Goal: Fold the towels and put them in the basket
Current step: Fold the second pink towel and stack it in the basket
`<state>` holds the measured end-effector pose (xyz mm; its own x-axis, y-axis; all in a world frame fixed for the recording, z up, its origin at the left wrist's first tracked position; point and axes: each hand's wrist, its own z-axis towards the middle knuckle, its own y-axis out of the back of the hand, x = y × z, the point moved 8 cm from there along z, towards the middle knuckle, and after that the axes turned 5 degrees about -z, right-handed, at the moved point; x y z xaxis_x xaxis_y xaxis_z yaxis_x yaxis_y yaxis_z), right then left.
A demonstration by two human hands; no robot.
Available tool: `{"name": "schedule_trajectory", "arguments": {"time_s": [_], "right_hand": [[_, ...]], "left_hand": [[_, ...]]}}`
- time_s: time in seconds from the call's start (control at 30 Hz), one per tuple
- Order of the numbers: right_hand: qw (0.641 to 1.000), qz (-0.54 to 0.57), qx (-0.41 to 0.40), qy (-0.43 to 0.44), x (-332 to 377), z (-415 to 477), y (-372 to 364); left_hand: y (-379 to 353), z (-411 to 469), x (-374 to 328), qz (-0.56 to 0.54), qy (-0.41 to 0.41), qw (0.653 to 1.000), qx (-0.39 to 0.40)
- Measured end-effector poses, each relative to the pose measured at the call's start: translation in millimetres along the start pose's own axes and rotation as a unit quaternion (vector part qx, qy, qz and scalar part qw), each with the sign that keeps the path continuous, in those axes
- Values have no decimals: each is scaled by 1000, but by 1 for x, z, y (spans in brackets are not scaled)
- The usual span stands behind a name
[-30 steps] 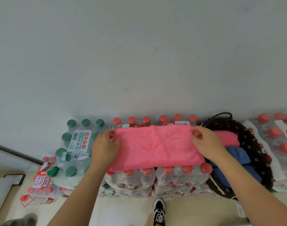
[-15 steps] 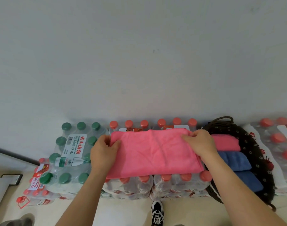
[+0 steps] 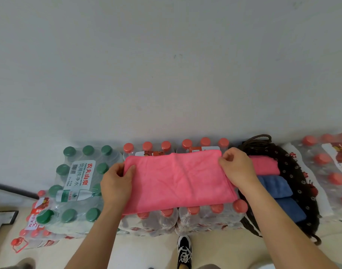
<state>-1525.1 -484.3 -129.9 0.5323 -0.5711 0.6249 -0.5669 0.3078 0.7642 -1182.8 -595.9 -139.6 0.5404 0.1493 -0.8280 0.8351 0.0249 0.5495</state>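
Note:
A pink towel point(image 3: 177, 179) lies folded into a wide strip on top of shrink-wrapped packs of red-capped water bottles point(image 3: 185, 216). My left hand point(image 3: 116, 184) pinches its left edge near the far corner. My right hand point(image 3: 237, 167) pinches the far right corner. To the right stands a dark woven basket point(image 3: 298, 171) with small flower marks. Inside it lie a folded pink towel point(image 3: 265, 166) at the back and two folded blue towels point(image 3: 275, 186) in front of it.
A pack of green-capped bottles point(image 3: 77, 181) stands left of the towel, with lower red-capped packs point(image 3: 34, 226) beyond it. More red-capped packs point(image 3: 329, 171) sit right of the basket. A grey wall rises directly behind. My shoe point(image 3: 183, 251) is on the pale floor below.
Both hands kept hold of the towel's ends. The right hand shifted slightly back out toward the far right corner after sliding inward. The towel stays flat on the bottles.

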Motion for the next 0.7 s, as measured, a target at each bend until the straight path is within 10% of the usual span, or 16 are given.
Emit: {"name": "schedule_trajectory", "arguments": {"time_s": [0.47,0.7], "right_hand": [[961,-201,-119,145,37,-25,-2],[919,-297,22,260,62,-71,-98]], "left_hand": [[1,-16,-26,168,-184,966,-71],[-48,-37,-11,324,-207,921,60]]}}
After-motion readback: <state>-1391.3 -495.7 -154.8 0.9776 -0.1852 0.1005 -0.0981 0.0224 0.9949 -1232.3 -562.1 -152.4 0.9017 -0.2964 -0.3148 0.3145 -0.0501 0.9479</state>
